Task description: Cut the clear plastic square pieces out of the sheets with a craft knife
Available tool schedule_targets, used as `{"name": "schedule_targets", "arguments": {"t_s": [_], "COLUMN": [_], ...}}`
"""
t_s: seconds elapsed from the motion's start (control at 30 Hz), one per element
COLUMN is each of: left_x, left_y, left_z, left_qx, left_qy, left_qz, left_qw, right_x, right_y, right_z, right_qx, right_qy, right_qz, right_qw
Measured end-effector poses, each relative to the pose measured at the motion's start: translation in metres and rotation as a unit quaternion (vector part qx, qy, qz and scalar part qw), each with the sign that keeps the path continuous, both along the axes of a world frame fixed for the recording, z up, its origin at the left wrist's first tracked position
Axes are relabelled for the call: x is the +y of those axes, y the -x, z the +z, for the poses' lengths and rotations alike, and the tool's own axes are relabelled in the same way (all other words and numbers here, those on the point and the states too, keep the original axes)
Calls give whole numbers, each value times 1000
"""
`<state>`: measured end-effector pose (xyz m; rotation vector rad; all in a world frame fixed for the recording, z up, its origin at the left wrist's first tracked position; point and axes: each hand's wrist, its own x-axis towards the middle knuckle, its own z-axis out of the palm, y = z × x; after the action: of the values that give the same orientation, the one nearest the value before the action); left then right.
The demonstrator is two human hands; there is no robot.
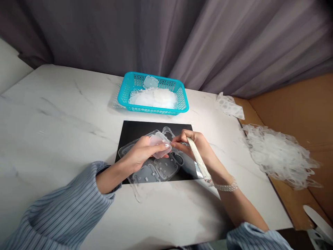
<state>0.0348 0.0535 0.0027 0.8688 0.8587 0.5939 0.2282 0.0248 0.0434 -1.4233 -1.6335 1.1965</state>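
Observation:
My left hand [140,152] grips a pale translucent plastic piece [159,146] between thumb and fingers. My right hand [194,144] is shut on a long white-wrapped handled tool [199,161], with its fingertips against the edge of that piece. The tool's tip is hidden by my fingers. Beneath both hands lies a clear moulded plastic sheet with rounded cut-outs [153,172], resting on a black mat [130,133].
A turquoise mesh basket [153,111] holding translucent pieces stands behind the mat on a white marble table [65,104]. Lacy plastic offcuts [278,156] are heaped on cardboard at right, and another scrap [230,106] sits at the table's back edge. A grey curtain hangs behind.

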Motion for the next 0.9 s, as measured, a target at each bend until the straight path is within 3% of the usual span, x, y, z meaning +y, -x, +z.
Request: {"name": "schedule_targets", "arguments": {"t_s": [0.13, 0.3, 0.43, 0.53, 0.6, 0.67, 0.77, 0.9], "left_x": [-5, -16, -16, -13, -13, -13, -14, -15], "left_y": [-3, -4, 1, 5, 6, 6, 5, 5], "left_z": [7, 32, 41, 42, 43, 44, 46, 45], "left_qx": [24, -13, -56, -68, -73, -77, -80, -92], "left_qy": [-53, -135, -69, -38, -43, -44, -32, -11], "left_qz": [1, -105, -38, -15, -20, -13, 15, 20], "left_qw": [998, 985, 995, 997, 996, 996, 996, 996], "right_x": [-5, 11, 20, 8, -4, -15, -24, -25], "right_y": [6, -12, -34, -28, -15, 0, 16, 22], "right_z": [-4, -23, -11, 14, 29, 37, 38, 31], "right_qx": [-89, -246, -285, -184, -65, 39, 132, 167], "right_qy": [-60, -128, -120, -105, -67, -28, -12, -18], "right_qz": [-7, -77, -136, -131, -86, -39, -29, -81], "right_qw": [994, 958, 941, 968, 992, 998, 991, 983]}}
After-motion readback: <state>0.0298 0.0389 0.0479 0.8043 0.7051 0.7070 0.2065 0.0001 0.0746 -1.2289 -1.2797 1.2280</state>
